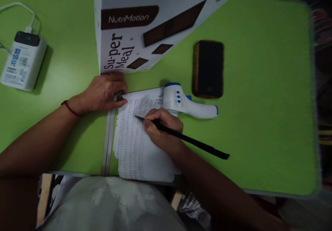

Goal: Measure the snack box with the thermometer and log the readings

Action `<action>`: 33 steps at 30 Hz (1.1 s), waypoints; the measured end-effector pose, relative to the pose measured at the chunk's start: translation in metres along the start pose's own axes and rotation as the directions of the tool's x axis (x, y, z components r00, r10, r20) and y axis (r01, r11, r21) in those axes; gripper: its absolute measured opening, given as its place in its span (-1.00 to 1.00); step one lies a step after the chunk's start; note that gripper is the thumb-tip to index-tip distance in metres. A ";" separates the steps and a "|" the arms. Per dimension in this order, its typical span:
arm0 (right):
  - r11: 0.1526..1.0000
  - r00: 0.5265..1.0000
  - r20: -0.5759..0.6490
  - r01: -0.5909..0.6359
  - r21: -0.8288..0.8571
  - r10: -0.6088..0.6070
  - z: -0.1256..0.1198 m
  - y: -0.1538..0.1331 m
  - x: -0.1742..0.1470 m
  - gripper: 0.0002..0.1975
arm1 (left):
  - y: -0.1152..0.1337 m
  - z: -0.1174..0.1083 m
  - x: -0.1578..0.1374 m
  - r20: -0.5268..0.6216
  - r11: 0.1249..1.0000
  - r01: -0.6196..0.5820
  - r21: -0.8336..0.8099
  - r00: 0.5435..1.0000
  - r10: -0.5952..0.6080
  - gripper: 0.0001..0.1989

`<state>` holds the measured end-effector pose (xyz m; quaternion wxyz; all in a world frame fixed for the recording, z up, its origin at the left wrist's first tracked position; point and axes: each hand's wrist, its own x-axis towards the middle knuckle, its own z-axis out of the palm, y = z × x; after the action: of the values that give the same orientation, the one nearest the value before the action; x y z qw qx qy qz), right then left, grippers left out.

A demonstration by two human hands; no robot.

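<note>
Gripping pen (pixel 181 136) over paper (pixel 135 144)

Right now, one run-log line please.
left hand: pins paper | right hand: pen on paper | thermometer beside

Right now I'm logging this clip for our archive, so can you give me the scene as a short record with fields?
Surface: green table
Left hand: flat on the top edge of the paper sheet, holding it down
Right hand: holds a black pen, tip on the sheet
Sheet: covered with rows of small writing, too small to read
Beside the right hand: white and blue thermometer gun
Behind: printed carton, dark phone
Far left: white power bank, cable plugged in
</note>
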<state>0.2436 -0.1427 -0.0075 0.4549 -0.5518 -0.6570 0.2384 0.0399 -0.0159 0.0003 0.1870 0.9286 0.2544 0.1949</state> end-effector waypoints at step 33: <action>0.999 1.000 0.019 0.024 0.030 -0.025 -0.002 0.000 -0.002 -0.84 | 0.000 -0.001 -0.001 0.012 1.000 -0.002 -0.008 1.000 0.002 -0.80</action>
<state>0.2456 -0.1447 -0.0071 0.4597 -0.5347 -0.6644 0.2477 0.0390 -0.0162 0.0008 0.1923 0.9292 0.2517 0.1906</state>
